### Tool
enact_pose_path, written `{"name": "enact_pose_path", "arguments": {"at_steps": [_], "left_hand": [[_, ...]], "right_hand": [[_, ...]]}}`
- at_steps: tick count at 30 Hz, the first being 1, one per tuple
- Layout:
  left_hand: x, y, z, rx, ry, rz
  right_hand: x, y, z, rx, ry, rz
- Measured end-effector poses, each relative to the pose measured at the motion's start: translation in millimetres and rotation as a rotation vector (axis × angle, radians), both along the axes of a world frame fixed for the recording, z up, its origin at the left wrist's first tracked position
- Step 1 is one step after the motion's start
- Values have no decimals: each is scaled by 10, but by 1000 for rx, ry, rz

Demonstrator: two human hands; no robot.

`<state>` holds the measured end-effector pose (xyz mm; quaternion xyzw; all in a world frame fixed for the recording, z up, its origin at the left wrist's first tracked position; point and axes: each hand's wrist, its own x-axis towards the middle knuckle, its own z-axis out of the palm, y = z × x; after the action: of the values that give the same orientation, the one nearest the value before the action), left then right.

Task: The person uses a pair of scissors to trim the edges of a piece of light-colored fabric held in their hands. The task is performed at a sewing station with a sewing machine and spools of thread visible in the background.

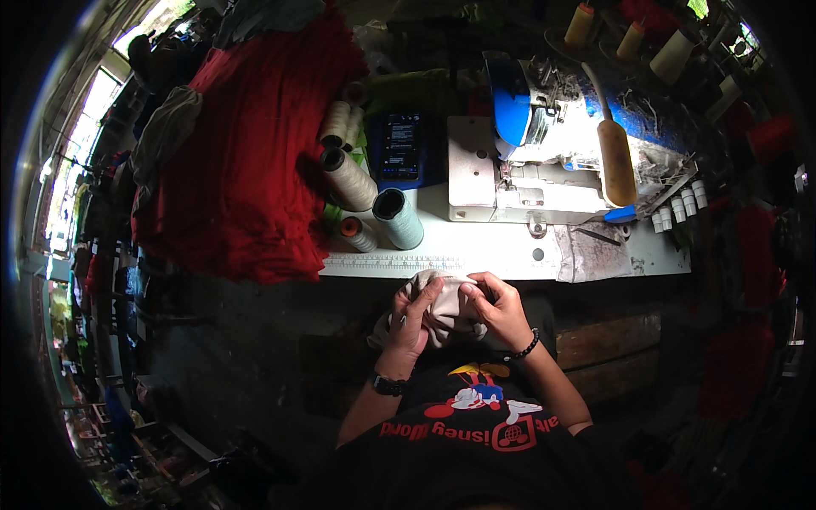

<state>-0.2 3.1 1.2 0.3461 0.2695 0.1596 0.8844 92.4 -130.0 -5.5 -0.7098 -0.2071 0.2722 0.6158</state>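
Both hands pinch a small grey cloth

Left hand and right hand grip the cloth between them; keep it taut near the fingertips

Daylight enters from windows at far left, blown out to white glare. Rest of the room dim; floor and lower corners sink into near black. White table top is the brightest surface, evenly lit, with soft shadows under the thread cones. Red cloth saturated, folds lost in shade. Strong fisheye bend and a dark vignette at the rim; edge detail smeared and soft. Centre reasonably sharp.
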Motion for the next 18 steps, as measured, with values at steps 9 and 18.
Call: {"name": "enact_pose_path", "arguments": {"at_steps": [9,18], "left_hand": [[159,18,-47,46,18,58],[295,-12,-121,38,8,99]], "right_hand": [[121,-62,179,-73,-102,-78],[214,-216,216,-94,-48,4]]}}
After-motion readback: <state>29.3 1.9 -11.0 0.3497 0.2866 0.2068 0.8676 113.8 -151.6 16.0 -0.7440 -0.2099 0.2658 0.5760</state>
